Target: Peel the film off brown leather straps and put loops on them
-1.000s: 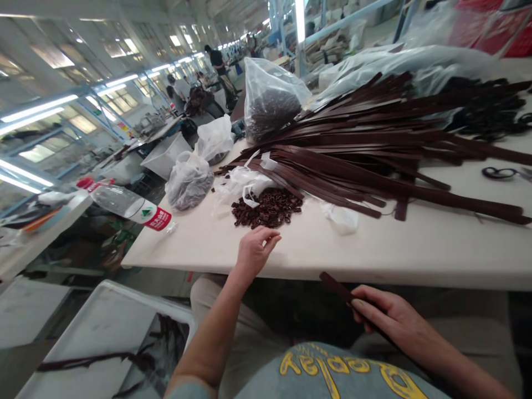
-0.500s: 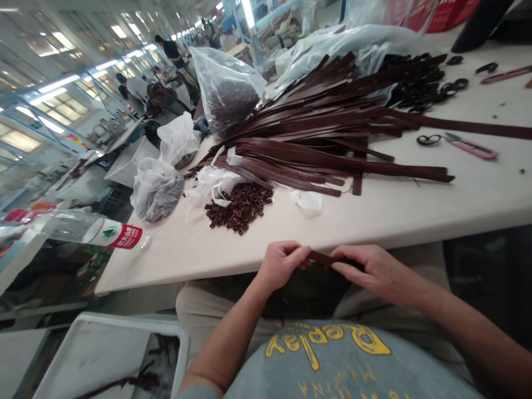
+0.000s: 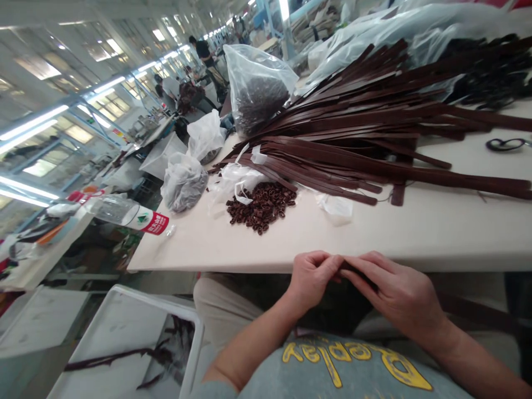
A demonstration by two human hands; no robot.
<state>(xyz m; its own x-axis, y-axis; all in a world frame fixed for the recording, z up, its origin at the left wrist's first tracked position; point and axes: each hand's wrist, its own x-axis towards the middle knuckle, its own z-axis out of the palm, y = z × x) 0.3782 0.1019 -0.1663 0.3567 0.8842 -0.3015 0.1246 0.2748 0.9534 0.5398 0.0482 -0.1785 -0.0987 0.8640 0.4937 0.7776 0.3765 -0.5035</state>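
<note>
Over my lap, just below the table edge, my left hand (image 3: 312, 277) pinches the end of a dark brown strap (image 3: 361, 271). My right hand (image 3: 401, 288) grips the same strap close by, thumb under and fingers above, so the two hands nearly touch. Most of the strap between them is covered by fingers. A brown length, seemingly its tail, shows behind my right wrist. On the table lie a fan of long brown straps (image 3: 332, 149) and a heap of small brown loops (image 3: 261, 208). A white scrap (image 3: 337, 210) rests beside them.
Clear bags (image 3: 261, 94) and small tied bags (image 3: 185, 183) stand at the table's left side, near a plastic bottle (image 3: 137, 216). Black loops (image 3: 490, 77) are piled at the right, with a black scissor-like handle (image 3: 505, 145) below. A white bin (image 3: 124, 310) holds strap scraps.
My hands have come together along the strap, with the right hand closing up to the left. The head view has swung, shifting the table contents rightward.
</note>
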